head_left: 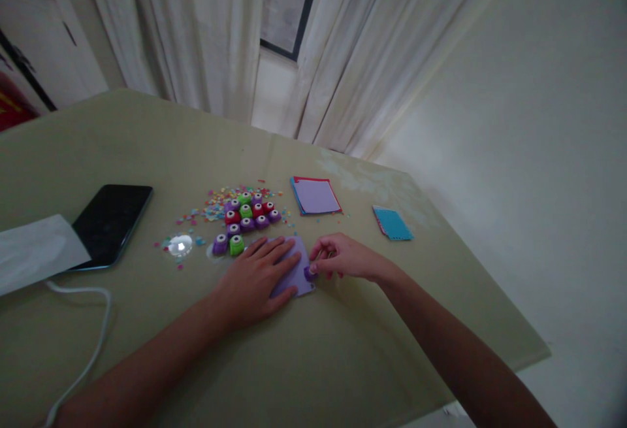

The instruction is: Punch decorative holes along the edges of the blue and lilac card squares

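Note:
My left hand (262, 278) lies flat with fingers spread on a sheet of purple paper (298, 276), covering much of it. At the right edge of that sheet, my right hand (337, 257) is closed on a small purple craft punch (309, 274). Its fingers hide part of the punch. Beyond my left hand stand several more small craft punches in purple, red and green, among them a green punch (236, 245) and a purple punch (220, 244) closest to me.
Colourful paper bits (223, 200) are scattered around the punches. A stack of coloured paper (316, 196) lies farther back, with blue cut sheets (392, 224) to its right. On the left are a black tablet (115, 219), a white sheet (42, 251) and a white cable (100, 343).

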{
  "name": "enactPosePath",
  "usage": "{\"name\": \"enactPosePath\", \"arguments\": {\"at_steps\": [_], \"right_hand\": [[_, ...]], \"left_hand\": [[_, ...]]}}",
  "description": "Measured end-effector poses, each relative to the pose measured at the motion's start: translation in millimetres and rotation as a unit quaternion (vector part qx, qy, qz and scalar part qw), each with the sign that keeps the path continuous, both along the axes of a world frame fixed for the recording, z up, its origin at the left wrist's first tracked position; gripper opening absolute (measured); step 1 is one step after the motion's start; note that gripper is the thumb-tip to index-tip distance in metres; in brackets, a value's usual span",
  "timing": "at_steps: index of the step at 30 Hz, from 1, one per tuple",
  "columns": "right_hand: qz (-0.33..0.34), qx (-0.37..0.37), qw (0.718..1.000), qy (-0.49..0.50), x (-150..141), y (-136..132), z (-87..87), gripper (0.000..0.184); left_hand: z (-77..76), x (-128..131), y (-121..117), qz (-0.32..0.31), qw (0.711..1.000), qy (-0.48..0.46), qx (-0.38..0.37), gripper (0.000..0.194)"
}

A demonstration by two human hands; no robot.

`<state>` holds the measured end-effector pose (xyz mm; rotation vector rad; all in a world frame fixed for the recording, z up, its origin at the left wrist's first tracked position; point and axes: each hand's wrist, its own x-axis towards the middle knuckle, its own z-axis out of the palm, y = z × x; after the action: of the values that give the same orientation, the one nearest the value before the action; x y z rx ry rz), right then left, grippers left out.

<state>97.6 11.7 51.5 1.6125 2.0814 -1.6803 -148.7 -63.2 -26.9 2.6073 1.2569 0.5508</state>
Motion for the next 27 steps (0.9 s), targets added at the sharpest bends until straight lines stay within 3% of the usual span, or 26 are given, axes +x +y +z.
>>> {"name": "enactPosePath", "arguments": {"at_steps": [11,20,27], "right_hand": [[0.026,0.018,0.996,-0.078,-10,0,7.5,0.021],[0.075,0.069,0.986,-0.133,-17,4,2.8,0.030],[0.046,0.047,0.989,-0.130,-9,-3,-5.3,0.030]], "left_hand": [[-2.0,0,0,0.001,1.000,-0.006,0.004,0.059],[-6.1,0,0,0.008,1.000,-0.012,0.002,0.060],[-6.6,1,-1,0.005,1.000,-0.021,0.008,0.060]]}}
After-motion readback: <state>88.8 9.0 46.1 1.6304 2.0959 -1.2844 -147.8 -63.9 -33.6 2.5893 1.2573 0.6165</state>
